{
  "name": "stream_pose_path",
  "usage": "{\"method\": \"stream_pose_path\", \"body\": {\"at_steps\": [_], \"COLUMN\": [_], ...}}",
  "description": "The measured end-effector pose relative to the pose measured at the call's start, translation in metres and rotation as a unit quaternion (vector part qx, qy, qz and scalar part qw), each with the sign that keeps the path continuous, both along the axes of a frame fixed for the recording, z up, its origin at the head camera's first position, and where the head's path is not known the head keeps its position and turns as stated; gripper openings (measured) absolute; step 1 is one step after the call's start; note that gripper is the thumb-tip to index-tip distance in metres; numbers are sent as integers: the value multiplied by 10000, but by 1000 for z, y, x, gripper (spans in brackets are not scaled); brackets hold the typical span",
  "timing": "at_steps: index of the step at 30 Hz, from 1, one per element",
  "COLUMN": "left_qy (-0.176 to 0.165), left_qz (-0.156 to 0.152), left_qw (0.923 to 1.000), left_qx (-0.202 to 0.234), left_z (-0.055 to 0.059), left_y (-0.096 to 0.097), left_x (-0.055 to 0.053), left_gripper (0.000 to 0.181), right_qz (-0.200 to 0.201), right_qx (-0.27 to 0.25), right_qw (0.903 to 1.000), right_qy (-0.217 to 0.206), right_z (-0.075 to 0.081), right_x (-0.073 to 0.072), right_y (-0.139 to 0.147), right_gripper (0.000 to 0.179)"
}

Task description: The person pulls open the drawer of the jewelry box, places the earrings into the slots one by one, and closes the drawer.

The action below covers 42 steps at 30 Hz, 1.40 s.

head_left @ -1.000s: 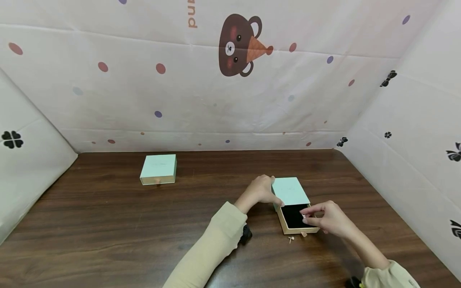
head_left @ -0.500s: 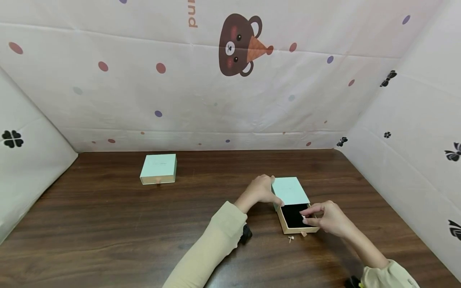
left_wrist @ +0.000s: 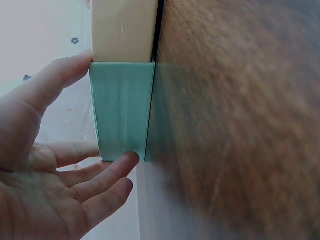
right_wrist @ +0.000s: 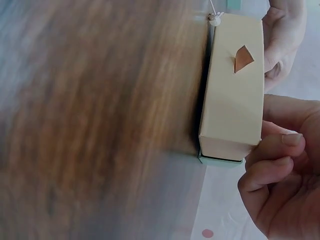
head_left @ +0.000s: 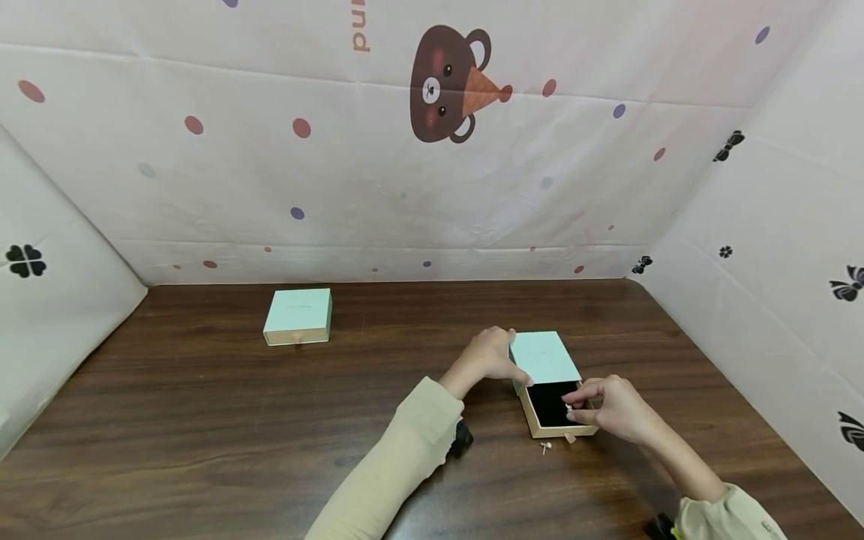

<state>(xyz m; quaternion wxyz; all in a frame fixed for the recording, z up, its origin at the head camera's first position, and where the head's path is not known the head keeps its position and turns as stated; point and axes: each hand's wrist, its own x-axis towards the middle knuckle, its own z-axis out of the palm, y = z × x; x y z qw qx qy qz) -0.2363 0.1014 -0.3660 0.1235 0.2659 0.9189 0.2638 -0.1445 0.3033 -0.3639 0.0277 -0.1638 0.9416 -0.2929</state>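
In the head view my left hand (head_left: 491, 355) holds the mint sleeve of a small drawer-style jewelry box (head_left: 545, 358). The left wrist view has its thumb at the sleeve's front edge and its fingers by the back end. The cream drawer (head_left: 555, 433) is pulled out toward me, baring a black lining (head_left: 547, 403). Over that lining my right hand (head_left: 619, 410) pinches a tiny whitish earring (head_left: 569, 407) between thumb and fingertips, which partly cover it. A second, stud-like earring (head_left: 546, 447) lies on the table just before the drawer's pull tab (head_left: 570, 439).
Another mint box (head_left: 298, 311), closed, stands at the back left of the brown wooden table (head_left: 202, 420). Printed white cloth (head_left: 351, 172) rises behind the table and on both sides. A dark wrist device (head_left: 461, 440) sits under the left sleeve.
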Motion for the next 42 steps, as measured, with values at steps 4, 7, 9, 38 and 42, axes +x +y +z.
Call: {"method": "stream_pose_path", "body": {"at_steps": [4,7,9,38,42], "left_qy": [4,14,31,39,116], "left_qz": [-9,-23,-35,-85,-78], "left_qw": [10000,10000,10000,9999,9998], "left_qx": [-13,-45,-77,47,118], "left_z": [0,-1,-1,-1,-1], "left_y": [1,1,2,0,1], "left_x": [1,1,1,-2,-3], "left_gripper": [88,88,88,88,88], "right_qz": [39,15,-25,-91,-6], "right_qx": [-43,-72,-59,-1337,-1255], "right_qw": [10000,9999,9999,9772,9774], "right_qy": [-58,-91,-82,-1645,-1704], "right_z": [0,0,1,3,0], "right_x": [1,2,3,35,34], "right_y": [0,0,-1,-4,-9], "right_gripper": [19,20,21,28,25]}}
